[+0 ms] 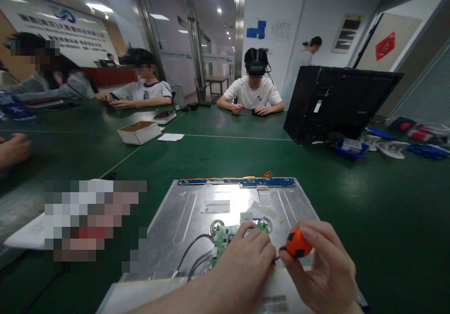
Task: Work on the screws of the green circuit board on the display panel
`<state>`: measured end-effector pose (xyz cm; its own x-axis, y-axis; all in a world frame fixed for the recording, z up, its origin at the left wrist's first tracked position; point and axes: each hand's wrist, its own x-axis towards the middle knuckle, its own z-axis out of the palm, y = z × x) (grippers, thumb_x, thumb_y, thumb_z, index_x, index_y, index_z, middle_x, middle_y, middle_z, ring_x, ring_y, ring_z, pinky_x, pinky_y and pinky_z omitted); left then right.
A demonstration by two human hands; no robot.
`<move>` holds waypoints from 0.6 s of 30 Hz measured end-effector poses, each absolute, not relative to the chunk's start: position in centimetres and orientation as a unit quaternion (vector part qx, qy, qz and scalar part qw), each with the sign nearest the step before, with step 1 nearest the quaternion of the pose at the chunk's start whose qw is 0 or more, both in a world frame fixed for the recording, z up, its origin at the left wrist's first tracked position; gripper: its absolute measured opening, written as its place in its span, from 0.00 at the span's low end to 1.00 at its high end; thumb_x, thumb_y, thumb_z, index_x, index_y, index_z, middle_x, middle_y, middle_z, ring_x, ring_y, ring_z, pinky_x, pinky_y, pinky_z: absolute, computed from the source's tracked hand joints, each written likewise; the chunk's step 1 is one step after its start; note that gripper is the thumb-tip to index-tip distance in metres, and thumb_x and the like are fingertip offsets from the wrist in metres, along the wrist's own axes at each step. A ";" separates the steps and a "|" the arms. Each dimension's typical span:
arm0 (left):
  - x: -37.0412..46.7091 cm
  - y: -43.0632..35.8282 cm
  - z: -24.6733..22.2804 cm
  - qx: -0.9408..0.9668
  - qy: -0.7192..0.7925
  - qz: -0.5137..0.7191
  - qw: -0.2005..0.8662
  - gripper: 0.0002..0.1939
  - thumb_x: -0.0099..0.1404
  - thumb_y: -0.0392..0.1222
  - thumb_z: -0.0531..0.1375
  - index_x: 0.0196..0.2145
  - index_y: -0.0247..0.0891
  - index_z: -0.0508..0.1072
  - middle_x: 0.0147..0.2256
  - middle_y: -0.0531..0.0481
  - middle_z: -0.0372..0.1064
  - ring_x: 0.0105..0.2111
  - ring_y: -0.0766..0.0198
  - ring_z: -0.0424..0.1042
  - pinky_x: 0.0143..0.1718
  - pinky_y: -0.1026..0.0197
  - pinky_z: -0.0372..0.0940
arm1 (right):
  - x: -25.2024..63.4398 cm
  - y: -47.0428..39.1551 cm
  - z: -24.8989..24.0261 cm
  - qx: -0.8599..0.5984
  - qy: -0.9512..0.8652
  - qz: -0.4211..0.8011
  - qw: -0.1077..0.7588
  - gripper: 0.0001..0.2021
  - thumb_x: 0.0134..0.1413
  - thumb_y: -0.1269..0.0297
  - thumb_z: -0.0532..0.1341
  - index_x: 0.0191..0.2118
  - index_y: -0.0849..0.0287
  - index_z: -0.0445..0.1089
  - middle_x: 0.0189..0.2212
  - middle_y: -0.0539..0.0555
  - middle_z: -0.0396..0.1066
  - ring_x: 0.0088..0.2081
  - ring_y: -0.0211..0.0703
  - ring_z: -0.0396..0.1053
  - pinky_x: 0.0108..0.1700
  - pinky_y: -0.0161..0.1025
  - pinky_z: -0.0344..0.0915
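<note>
Our right fingers [321,241] grip an orange driver [300,242]; our left fingers [262,247] curl over the green board [221,240], whether pinching anything we cannot tell. The board sits on the metal panel [190,218], cables [190,250] apparently joined; driver work seems under way, remaining fastening hidden from us.

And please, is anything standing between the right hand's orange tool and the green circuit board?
In this view, yes: the left hand lies between the orange tool, held in the right hand, and the green circuit board. The tool's tip is hidden.
</note>
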<state>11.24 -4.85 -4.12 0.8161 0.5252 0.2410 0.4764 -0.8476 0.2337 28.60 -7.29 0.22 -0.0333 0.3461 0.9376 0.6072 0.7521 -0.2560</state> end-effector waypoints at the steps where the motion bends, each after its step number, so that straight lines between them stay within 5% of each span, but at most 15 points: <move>1: 11.3 -4.9 -4.1 0.949 0.265 0.150 0.080 0.11 0.69 0.36 0.62 0.49 0.37 0.71 0.44 0.44 0.75 0.46 0.51 0.73 0.63 0.42 0.56 | 28.6 -7.3 0.3 -0.336 -0.712 -0.107 0.607 0.20 0.66 0.69 0.64 0.61 0.51 0.69 0.36 0.53 0.75 0.32 0.39 0.75 0.29 0.33 0.76; 18: 11.3 -4.9 -3.5 0.945 0.279 0.149 0.085 0.02 0.72 0.35 0.60 0.41 0.38 0.73 0.40 0.46 0.75 0.42 0.54 0.73 0.62 0.45 0.58 | 29.1 -7.4 0.2 -0.342 -0.689 -0.128 0.626 0.20 0.66 0.68 0.65 0.61 0.53 0.68 0.30 0.52 0.75 0.28 0.40 0.74 0.28 0.35 0.78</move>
